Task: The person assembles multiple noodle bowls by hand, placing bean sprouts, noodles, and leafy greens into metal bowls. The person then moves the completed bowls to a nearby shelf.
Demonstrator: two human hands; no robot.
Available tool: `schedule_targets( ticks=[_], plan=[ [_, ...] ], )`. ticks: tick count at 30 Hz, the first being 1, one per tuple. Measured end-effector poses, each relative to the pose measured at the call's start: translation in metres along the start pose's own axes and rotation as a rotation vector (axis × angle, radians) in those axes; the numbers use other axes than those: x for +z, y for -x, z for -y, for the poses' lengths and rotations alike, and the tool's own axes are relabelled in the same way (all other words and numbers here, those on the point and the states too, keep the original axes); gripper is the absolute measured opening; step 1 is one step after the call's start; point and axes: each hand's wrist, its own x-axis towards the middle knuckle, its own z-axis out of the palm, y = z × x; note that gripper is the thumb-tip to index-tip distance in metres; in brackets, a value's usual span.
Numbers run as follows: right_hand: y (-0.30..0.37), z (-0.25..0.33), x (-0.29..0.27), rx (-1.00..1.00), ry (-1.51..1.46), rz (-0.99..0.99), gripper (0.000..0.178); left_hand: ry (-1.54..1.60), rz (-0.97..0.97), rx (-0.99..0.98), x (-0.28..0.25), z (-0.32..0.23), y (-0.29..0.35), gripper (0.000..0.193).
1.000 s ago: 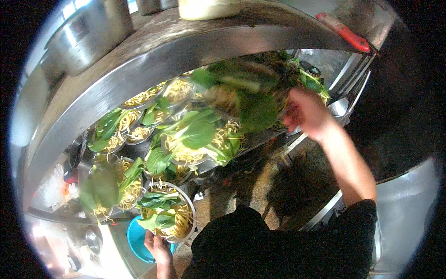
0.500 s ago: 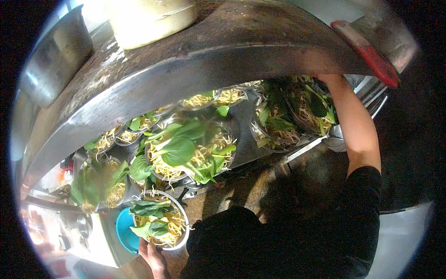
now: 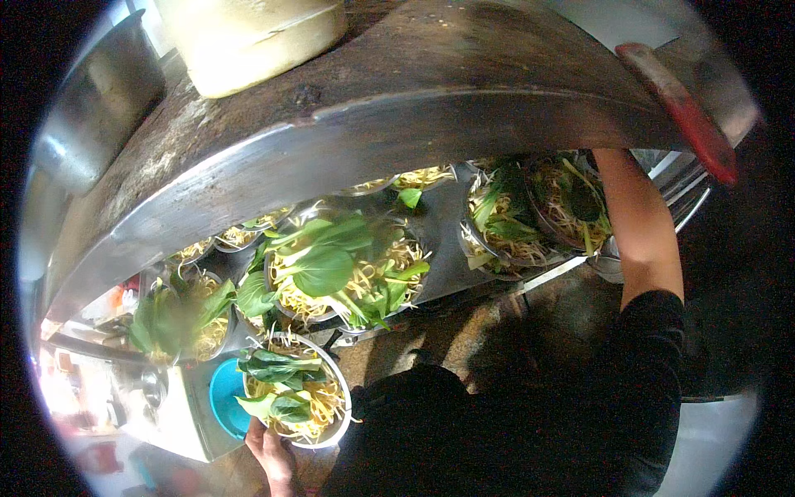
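At the lower left, my left hand is closed on the near edge of a white-rimmed bowl. Bean sprouts and dark leafy greens fill this bowl. A turquoise tub shows just behind it on its left. My right forearm reaches up under the overhanging shelf; the shelf hides the hand and its fingers. Beside that forearm are bowls of sprouts and greens, one with dark leaves, another just left of it.
Several more bowls of sprouts and greens, including a large one, stand on the metal counter beneath the shelf. On the shelf are a pale container and a red-handled tool. A metal pot stands at far left.
The view has shifted slightly, so the shelf sits lower and covers more of the back bowls. My right hand has gone from partly visible to hidden under the shelf. My left hand still holds the bowl.
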Motion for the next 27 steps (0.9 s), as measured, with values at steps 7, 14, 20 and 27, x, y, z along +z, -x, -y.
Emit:
schedule_targets(
  ticks=[7, 14, 20, 27],
  plan=[
    [0.088, 0.102, 0.023, -0.229, -0.287, 0.192, 0.030, -0.053, 0.097, 0.040, -0.003, -0.043, -0.017, 0.048],
    [0.238, 0.201, 0.087, 0.002, -0.414, 1.230, 0.050, -0.061, 0.246, -0.076, 0.040, -0.085, -0.044, 0.035],
    [0.250, 0.196, 0.088, 0.163, -0.542, 1.176, 0.047, -0.065, 0.460, -0.056, 0.096, -0.100, -0.062, 0.042],
    [0.243, 0.163, 0.063, 0.210, -0.644, 0.754, 0.031, 0.105, 0.631, -0.055, 0.147, -0.113, -0.086, 0.053]
  ],
)
